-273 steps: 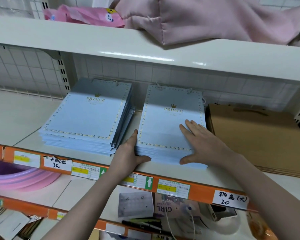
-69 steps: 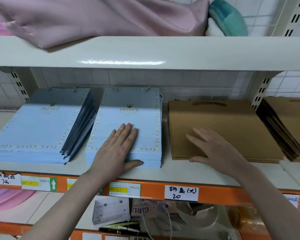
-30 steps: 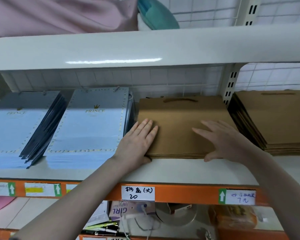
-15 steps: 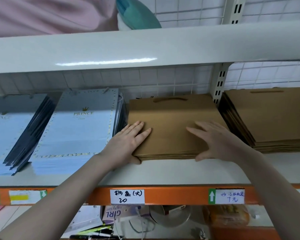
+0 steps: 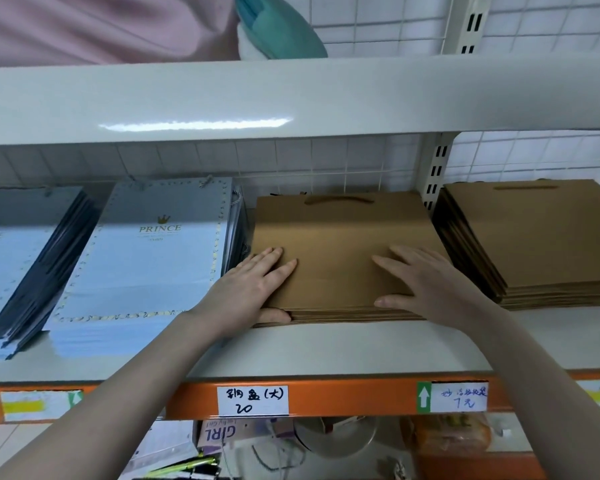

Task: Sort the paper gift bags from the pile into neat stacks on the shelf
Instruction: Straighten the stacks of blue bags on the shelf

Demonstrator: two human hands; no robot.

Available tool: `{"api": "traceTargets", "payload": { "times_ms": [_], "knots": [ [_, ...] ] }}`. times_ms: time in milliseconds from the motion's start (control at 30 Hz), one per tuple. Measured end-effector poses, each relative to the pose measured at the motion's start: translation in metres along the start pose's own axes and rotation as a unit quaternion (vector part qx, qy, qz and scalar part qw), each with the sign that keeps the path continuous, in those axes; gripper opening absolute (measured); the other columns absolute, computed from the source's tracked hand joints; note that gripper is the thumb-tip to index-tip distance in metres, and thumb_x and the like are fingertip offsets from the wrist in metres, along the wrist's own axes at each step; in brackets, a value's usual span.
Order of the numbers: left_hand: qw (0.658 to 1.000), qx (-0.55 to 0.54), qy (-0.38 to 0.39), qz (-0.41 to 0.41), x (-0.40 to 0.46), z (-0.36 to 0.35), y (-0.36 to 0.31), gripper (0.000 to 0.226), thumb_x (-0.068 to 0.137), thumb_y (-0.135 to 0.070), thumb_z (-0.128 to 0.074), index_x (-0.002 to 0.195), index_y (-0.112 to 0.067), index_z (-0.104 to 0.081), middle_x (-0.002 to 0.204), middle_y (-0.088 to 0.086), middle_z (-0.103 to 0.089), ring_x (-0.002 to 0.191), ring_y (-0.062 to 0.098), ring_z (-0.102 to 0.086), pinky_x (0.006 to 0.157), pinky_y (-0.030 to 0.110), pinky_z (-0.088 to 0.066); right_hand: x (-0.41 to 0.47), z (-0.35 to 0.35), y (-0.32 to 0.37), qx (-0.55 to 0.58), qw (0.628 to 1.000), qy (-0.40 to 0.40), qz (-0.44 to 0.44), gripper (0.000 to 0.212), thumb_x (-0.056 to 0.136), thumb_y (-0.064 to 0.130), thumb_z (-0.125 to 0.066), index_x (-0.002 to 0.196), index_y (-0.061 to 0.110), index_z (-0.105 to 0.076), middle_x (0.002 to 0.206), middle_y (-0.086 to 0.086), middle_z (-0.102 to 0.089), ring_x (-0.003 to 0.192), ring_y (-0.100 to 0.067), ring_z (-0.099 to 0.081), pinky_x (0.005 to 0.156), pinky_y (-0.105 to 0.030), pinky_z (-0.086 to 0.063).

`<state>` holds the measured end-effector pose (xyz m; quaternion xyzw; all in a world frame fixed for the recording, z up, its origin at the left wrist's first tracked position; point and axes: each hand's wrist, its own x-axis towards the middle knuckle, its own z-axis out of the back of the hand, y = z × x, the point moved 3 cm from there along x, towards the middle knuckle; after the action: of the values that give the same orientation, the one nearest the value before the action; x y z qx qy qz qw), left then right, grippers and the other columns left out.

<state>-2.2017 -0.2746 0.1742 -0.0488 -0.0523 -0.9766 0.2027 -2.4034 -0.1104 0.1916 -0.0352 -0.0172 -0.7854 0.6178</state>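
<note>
Brown paper gift bags (image 5: 340,258) lie stacked flat on the shelf (image 5: 326,351), under both hands. Left hand (image 5: 250,289) lies flat on the stack's near-left corner, thumb against its front edge; right hand (image 5: 426,282) rests flat, fingers spread, near-right. Just left sits a blue PRINCE stack (image 5: 146,268).

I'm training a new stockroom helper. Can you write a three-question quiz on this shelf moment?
1. True or false: both hands lie flat on the middle brown bag stack.
2. Which word is printed on the blue bag stack just left of it? A) PRINCE B) QUEEN C) KING
3. Where is the left hand's thumb?

Key:
1. True; the right hand lies on it too.
2. A
3. Against the stack's front edge, low at its near left corner.
</note>
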Motion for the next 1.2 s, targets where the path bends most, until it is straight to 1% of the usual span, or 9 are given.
{"api": "traceTargets", "payload": {
  "times_ms": [67, 167, 367, 533, 633, 733, 867, 1100, 1200],
  "knots": [
    [1.0, -0.008, 0.015, 0.007, -0.001, 0.002, -0.003, 0.089, 0.084, -0.07, -0.035, 0.151, -0.024, 0.001, 0.159, 0.005, 0.006, 0.147, 0.018, 0.005, 0.115, 0.024, 0.006, 0.0, 0.001, 0.001, -0.001, 1.0, -0.002, -0.003, 0.075, 0.089, 0.06, -0.04, 0.151, 0.027, -0.014, 0.158, -0.003, -0.013, 0.145, -0.017, -0.011, 0.115, -0.029, -0.007],
    [1.0, -0.026, 0.01, 0.009, -0.001, 0.002, -0.006, 0.092, 0.085, -0.062, -0.05, 0.151, -0.024, 0.002, 0.159, 0.005, 0.007, 0.146, 0.017, 0.006, 0.115, 0.025, 0.006, -0.002, 0.003, 0.003, 0.004, 1.0, -0.01, -0.001, 0.076, 0.088, 0.061, -0.04, 0.151, 0.027, -0.015, 0.157, -0.002, -0.015, 0.144, -0.016, -0.012, 0.115, -0.027, -0.008],
    [1.0, -0.02, -0.017, 0.013, -0.003, 0.003, -0.013, 0.101, 0.079, -0.069, -0.05, 0.151, -0.021, 0.003, 0.159, 0.006, 0.007, 0.146, 0.018, 0.007, 0.109, 0.021, 0.013, -0.007, 0.004, 0.006, 0.003, 1.0, -0.01, 0.006, 0.081, 0.084, 0.063, -0.043, 0.15, 0.027, -0.015, 0.157, -0.001, -0.015, 0.144, -0.015, -0.012, 0.115, -0.027, -0.008],
    [0.999, -0.018, -0.024, 0.015, -0.001, 0.001, -0.016, 0.118, 0.056, -0.086, -0.013, 0.152, -0.019, -0.001, 0.159, 0.008, 0.003, 0.147, 0.02, 0.004, 0.105, 0.019, 0.019, -0.009, 0.003, 0.007, 0.001, 1.0, 0.0, 0.0, 0.081, 0.085, 0.063, -0.044, 0.151, 0.027, -0.011, 0.158, 0.001, -0.01, 0.144, -0.015, -0.008, 0.116, -0.028, -0.006],
    [0.999, -0.005, -0.031, 0.019, -0.002, -0.001, -0.016, 0.121, 0.05, -0.085, -0.006, 0.152, -0.019, 0.001, 0.159, 0.007, 0.004, 0.147, 0.019, 0.005, 0.102, 0.018, 0.022, -0.01, 0.003, 0.007, 0.0, 1.0, 0.0, -0.001, 0.081, 0.086, 0.062, -0.044, 0.151, 0.027, -0.011, 0.158, 0.001, -0.01, 0.144, -0.015, -0.009, 0.115, -0.028, -0.005],
    [0.998, -0.014, -0.051, 0.023, -0.005, 0.003, -0.019, 0.118, 0.057, -0.086, -0.016, 0.152, -0.015, -0.005, 0.159, 0.009, -0.001, 0.147, 0.023, 0.0, 0.103, 0.022, 0.022, -0.01, 0.005, 0.011, -0.013, 1.0, -0.005, 0.001, 0.082, 0.086, 0.064, -0.042, 0.151, 0.026, -0.011, 0.157, 0.0, -0.012, 0.144, -0.015, -0.01, 0.115, -0.027, -0.007],
    [0.997, 0.0, -0.065, 0.046, -0.018, 0.014, -0.021, 0.104, 0.078, -0.067, -0.053, 0.151, -0.016, 0.001, 0.159, 0.006, 0.004, 0.147, 0.02, 0.005, 0.112, 0.025, 0.013, -0.007, 0.01, 0.025, -0.018, 0.999, -0.027, 0.016, 0.082, 0.085, 0.065, -0.041, 0.151, 0.023, -0.015, 0.156, -0.001, -0.017, 0.143, -0.015, -0.016, 0.114, -0.026, -0.011],
    [0.989, 0.04, -0.066, 0.127, -0.059, 0.032, 0.003, 0.104, 0.08, -0.069, -0.047, 0.15, -0.016, 0.008, 0.159, 0.006, 0.009, 0.146, 0.019, 0.009, 0.112, 0.025, 0.012, 0.014, 0.015, 0.075, -0.016, 0.997, -0.052, 0.051, 0.078, 0.089, 0.063, -0.033, 0.151, 0.019, -0.014, 0.155, -0.003, -0.02, 0.141, -0.017, -0.02, 0.115, -0.029, -0.014],
    [0.983, 0.027, -0.078, 0.164, -0.084, 0.037, 0.024, 0.104, 0.078, -0.067, -0.05, 0.151, -0.014, 0.002, 0.159, 0.009, 0.004, 0.147, 0.021, 0.006, 0.113, 0.025, 0.01, 0.028, 0.017, 0.105, -0.009, 0.995, -0.056, 0.082, 0.077, 0.09, 0.062, -0.03, 0.151, 0.019, -0.011, 0.156, -0.003, -0.017, 0.143, -0.018, -0.017, 0.116, -0.03, -0.01]
  ]
}}
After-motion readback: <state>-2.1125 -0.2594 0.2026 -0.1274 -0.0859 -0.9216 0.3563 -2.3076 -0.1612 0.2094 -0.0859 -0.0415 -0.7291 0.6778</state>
